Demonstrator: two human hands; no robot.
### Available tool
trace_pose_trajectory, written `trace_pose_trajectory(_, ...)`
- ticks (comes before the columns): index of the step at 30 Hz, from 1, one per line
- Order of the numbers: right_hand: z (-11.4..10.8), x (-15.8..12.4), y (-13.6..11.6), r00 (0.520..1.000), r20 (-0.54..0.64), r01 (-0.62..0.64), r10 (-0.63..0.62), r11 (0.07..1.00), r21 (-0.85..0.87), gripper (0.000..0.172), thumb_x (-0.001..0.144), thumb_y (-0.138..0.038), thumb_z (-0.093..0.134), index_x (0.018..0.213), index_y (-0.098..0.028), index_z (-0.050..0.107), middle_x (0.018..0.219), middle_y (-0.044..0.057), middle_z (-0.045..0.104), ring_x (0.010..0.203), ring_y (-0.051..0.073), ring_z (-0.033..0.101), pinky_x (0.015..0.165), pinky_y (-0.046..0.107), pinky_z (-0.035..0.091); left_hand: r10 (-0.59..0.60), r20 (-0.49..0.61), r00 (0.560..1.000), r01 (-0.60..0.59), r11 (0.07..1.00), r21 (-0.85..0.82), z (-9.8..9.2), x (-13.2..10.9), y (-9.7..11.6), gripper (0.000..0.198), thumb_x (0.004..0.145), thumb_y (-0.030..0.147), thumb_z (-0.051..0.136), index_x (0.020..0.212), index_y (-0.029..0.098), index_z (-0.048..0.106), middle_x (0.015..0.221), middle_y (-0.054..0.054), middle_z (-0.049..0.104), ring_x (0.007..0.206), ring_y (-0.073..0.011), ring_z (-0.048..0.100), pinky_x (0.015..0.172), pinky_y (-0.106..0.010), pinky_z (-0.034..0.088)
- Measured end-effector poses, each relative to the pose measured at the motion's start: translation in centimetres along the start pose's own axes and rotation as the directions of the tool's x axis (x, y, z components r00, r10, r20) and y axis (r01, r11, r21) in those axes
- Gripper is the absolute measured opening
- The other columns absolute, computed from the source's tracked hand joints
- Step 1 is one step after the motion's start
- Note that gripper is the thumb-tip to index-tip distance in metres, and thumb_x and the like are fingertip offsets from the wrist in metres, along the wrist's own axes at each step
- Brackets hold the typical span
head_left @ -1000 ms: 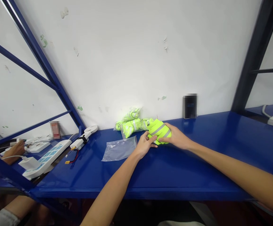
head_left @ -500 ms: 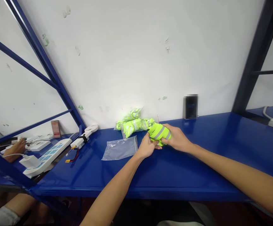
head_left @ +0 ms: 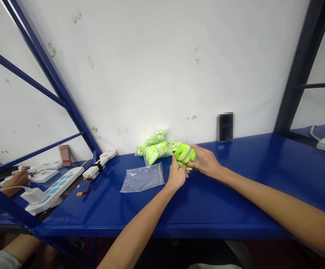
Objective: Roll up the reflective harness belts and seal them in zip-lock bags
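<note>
A rolled-up neon-yellow reflective vest (head_left: pixel 185 152) with grey stripes is held between both hands above the blue table. My right hand (head_left: pixel 205 160) wraps round its right side, thumb in front. My left hand (head_left: pixel 178 173) grips its lower left edge, the fingers partly hidden under the cloth. Just behind and to the left lie several more neon-yellow bundles (head_left: pixel 155 149) in clear plastic, against the wall. A flat clear plastic bag (head_left: pixel 142 178) rests on the table left of my left hand.
On the table's left are a small white fan (head_left: pixel 107 154) and a white battery pack with wires (head_left: pixel 91 172). A power strip (head_left: pixel 55 190) lies beyond the blue frame, near another person's hand (head_left: pixel 18 181). A dark, blurred-out rectangular object (head_left: pixel 225 127) leans on the wall.
Both hands still hold the vest. The right hand and the vest have shifted slightly left, and the left hand's grip has moved lower on the cloth. The view has turned a little.
</note>
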State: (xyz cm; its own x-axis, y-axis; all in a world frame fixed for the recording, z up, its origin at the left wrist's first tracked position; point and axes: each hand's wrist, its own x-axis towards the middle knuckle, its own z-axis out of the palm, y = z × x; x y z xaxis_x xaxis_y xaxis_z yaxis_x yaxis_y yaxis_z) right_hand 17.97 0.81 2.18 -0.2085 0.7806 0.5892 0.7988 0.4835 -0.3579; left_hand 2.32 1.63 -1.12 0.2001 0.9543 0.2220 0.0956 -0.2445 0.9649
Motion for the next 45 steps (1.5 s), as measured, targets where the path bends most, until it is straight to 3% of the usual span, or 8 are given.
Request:
trace_pose_trajectory(7, 0.1, 0.6, 1.1, 0.991, 0.021, -0.136, 0.134, 0.975, 0.174, 0.050, 0.071, -0.027, 0.063, 0.120, -0.019, 0.057, 0.096, 0.004, 0.070, 0.080, 0.023, 0.065, 0.069, 0.029, 0.046, 0.024, -0.079, 0.997, -0.022, 0.999, 0.027, 0.5, -1.7, 1.0, 0.084, 0.078, 0.016, 0.050, 0.151, 0.023, 0.009, 0.053, 0.009, 0.055, 0.039, -0.0089, 0.049, 0.046, -0.019, 0.041)
trace_pose_trajectory(14, 0.3, -0.9, 0.2, 0.968, 0.142, 0.163, -0.206, 0.949, 0.271, 0.067, 0.085, -0.021, 0.051, 0.148, -0.030, 0.031, 0.133, 0.009, 0.052, 0.114, 0.026, 0.056, 0.093, 0.039, 0.045, -0.055, -0.045, 0.997, 0.058, 0.997, 0.055, 0.3, -1.7, 0.4, 0.092, 0.078, 0.016, 0.048, 0.150, 0.025, -0.010, 0.060, 0.007, 0.061, 0.043, -0.0119, 0.056, 0.048, -0.021, 0.046)
trace_pose_trajectory(20, -0.4, -1.4, -0.1, 0.951, 0.234, 0.144, -0.201, 0.961, 0.237, 0.096, 0.069, -0.039, 0.076, 0.150, -0.030, 0.025, 0.124, 0.010, 0.055, 0.104, 0.028, 0.060, 0.087, 0.040, 0.049, -0.053, 0.088, 0.995, 0.054, 0.998, -0.012, -0.5, -1.0, -0.6, 0.087, 0.082, 0.021, 0.040, 0.149, 0.014, -0.014, 0.048, 0.008, 0.056, 0.039, -0.0141, 0.057, 0.046, -0.021, 0.045)
trace_pose_trajectory(30, -0.5, -1.5, -0.1, 0.994, 0.044, 0.089, -0.100, 0.974, 0.207, 0.077, 0.072, -0.033, 0.069, 0.143, -0.027, 0.040, 0.132, 0.008, 0.058, 0.114, 0.031, 0.059, 0.096, 0.042, 0.045, 0.035, 0.249, 0.968, -0.006, 0.993, -0.114, -1.0, -1.7, 0.9, 0.081, 0.091, 0.040, 0.037, 0.149, 0.017, -0.016, 0.064, 0.000, 0.068, 0.056, -0.0153, 0.068, 0.052, -0.019, 0.045)
trace_pose_trajectory(34, -0.4, -1.3, -0.7, 0.999, 0.013, 0.046, -0.052, 0.958, 0.284, 0.071, 0.073, -0.031, 0.067, 0.140, -0.026, 0.043, 0.122, 0.005, 0.065, 0.098, 0.026, 0.065, 0.085, 0.036, 0.049, 0.099, 0.243, 0.965, -0.118, 0.991, 0.065, -2.1, -1.9, 2.3, 0.072, 0.095, 0.043, 0.030, 0.151, 0.016, -0.004, 0.059, 0.002, 0.065, 0.047, -0.0140, 0.060, 0.054, -0.023, 0.044)
trace_pose_trajectory(39, -0.6, -0.9, 0.0, 0.998, 0.038, -0.062, 0.052, 0.926, 0.373, 0.069, 0.072, -0.033, 0.070, 0.137, -0.025, 0.047, 0.123, 0.004, 0.064, 0.101, 0.025, 0.063, 0.088, 0.037, 0.048, 0.355, 0.116, 0.928, -0.338, 0.670, 0.660, -6.1, -1.6, 4.5, 0.045, 0.095, 0.042, 0.033, 0.129, 0.021, 0.055, 0.057, 0.001, 0.058, 0.060, -0.0166, 0.058, 0.068, -0.027, 0.043)
trace_pose_trajectory(42, -0.5, -0.9, 0.4, 0.990, 0.094, -0.139, 0.108, 0.887, 0.440, 0.068, 0.071, -0.034, 0.072, 0.134, -0.024, 0.049, 0.127, 0.005, 0.060, 0.110, 0.026, 0.059, 0.094, 0.039, 0.046, 0.326, 0.167, 0.930, -0.311, 0.461, 0.831, -9.3, -1.7, 4.5, 0.041, 0.094, 0.043, 0.036, 0.117, 0.021, 0.063, 0.090, -0.005, 0.069, 0.092, -0.0227, 0.061, 0.084, -0.032, 0.043)
trace_pose_trajectory(45, 0.0, -1.0, 0.3, 0.978, 0.163, -0.200, 0.133, 0.824, 0.529, 0.066, 0.072, -0.034, 0.073, 0.132, -0.023, 0.047, 0.124, 0.007, 0.061, 0.107, 0.025, 0.061, 0.091, 0.038, 0.049, 0.228, 0.204, 0.952, -0.271, 0.317, 0.909, -11.4, -2.1, 3.4, 0.047, 0.094, 0.050, 0.036, 0.123, 0.023, 0.060, 0.125, -0.009, 0.060, 0.120, -0.0270, 0.049, 0.099, -0.040, 0.037)
